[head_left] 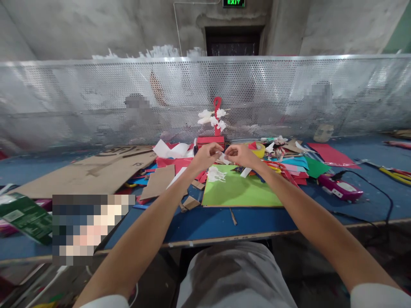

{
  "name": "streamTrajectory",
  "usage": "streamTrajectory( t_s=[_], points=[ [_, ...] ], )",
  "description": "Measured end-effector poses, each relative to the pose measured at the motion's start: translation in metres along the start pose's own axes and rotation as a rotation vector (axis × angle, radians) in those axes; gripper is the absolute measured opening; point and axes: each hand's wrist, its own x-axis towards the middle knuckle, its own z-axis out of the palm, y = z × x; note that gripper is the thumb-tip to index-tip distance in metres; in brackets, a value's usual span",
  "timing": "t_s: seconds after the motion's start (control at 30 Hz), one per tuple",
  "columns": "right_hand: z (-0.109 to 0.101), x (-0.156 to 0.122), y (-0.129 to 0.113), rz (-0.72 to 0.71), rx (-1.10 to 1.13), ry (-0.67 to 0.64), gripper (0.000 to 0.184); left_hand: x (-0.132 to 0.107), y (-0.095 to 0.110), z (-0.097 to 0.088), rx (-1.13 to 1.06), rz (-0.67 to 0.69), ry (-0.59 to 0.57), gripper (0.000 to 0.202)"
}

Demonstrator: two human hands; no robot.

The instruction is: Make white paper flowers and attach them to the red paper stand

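Observation:
My left hand (208,155) and my right hand (240,155) are raised close together over the middle of the table. Between their fingertips is a small piece of white paper (224,158), pinched from both sides. Below them lies a lime-green sheet (244,192), with a white cut-paper piece (216,174) on its upper left corner. Behind my hands stands a red paper stem (217,102) with a curled top, carrying several white paper flowers (221,125). Its base is a red box (210,141).
Brown cardboard (90,171) covers the left side. Coloured paper scraps (293,162), a yellow tape roll (258,150) and red-handled scissors (278,166) lie nearby. A purple device (340,188) with a black cable sits right. A perforated metal screen (180,94) borders the table's back.

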Motion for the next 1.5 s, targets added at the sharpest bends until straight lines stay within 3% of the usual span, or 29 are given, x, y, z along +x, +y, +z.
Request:
streamTrajectory(
  t_s=[0.3,0.57,0.87,1.13,1.5],
  points=[
    [0.000,-0.003,-0.004,0.035,0.049,-0.015,0.023,0.001,0.000,-0.001,-0.110,-0.058,0.021,0.026],
    [-0.001,-0.005,-0.010,0.026,0.012,0.019,0.020,0.001,-0.003,0.000,-0.061,-0.069,-0.007,0.026],
    [-0.002,-0.005,-0.007,0.059,0.011,-0.059,0.029,0.002,-0.009,-0.002,-0.161,-0.127,0.026,0.027],
    [-0.004,-0.006,-0.013,0.034,-0.023,-0.064,0.033,0.001,-0.007,-0.005,-0.123,-0.135,0.067,0.024],
    [-0.001,-0.002,-0.005,0.018,-0.094,0.030,0.022,0.001,-0.009,0.001,-0.048,-0.067,-0.020,0.023]
  ],
)
